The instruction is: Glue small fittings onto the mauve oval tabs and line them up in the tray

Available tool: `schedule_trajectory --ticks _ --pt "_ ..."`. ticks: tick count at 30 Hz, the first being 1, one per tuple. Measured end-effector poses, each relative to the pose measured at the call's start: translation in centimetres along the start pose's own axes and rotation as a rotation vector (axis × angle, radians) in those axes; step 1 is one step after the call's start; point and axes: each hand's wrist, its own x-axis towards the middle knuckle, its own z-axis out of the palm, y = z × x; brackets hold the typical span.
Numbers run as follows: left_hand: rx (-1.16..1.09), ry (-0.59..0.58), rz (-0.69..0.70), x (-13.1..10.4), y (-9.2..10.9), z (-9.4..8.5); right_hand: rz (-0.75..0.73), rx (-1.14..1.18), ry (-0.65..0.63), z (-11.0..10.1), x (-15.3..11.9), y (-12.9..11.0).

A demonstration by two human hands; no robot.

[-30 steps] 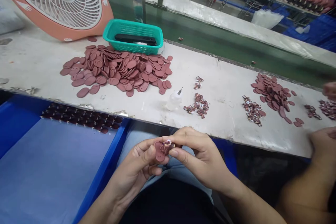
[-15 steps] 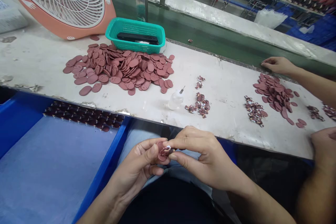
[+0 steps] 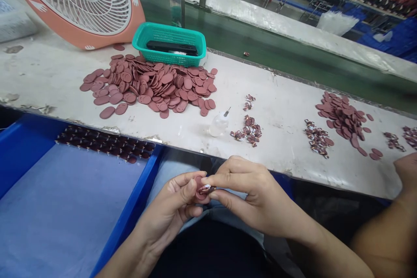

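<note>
"Above the person's lap (image 3: 172, 167), just in front of the table (image 3: 280, 139), what did the hands have?"

"The left hand (image 3: 177, 197) pinched an oval reddish disc (image 3: 200, 196) by its edge, thumb against fingers. The right hand (image 3: 247, 186) was closed narrowly on a small piece (image 3: 206, 188), brown and white, held at the disc's face."

"And what had just changed?"

"The small piece had come farther in over the disc. A second earlier it sat more towards the right, and the disc's little holes showed; by this moment they were covered."

"Meaning what for the work?"

"I judged that the two parts were nearer to lying flat together, though the fingers hid the exact contact."

"Did anything else differ?"

"Half a second earlier, a co-worker's arm reached past the smaller pile of discs (image 3: 342, 115). It had gone, leaving a co-worker's hand (image 3: 405, 168) at the right edge. On the green belt (image 3: 293, 71), a loose part (image 3: 246, 54) lay farther right. The clear bottle (image 3: 218, 125) stayed upright beside the cluster of small pieces (image 3: 250, 131)."
</note>
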Motion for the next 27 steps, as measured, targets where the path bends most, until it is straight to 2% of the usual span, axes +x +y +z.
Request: schedule_trajectory --ticks 6,21,27 --pt "-0.006 -0.003 0.011 -0.1 0.0 0.0 0.005 -0.038 -0.01 -0.1 0.3 0.0" --pt "-0.058 0.138 0.018 -0.3 -0.2 0.0 -0.073 -0.051 0.007 0.7 0.8 0.2" --pt "-0.064 0.116 0.023 -0.3 -0.1 0.0 -0.08 -0.045 0.0 0.9 0.8 0.2"
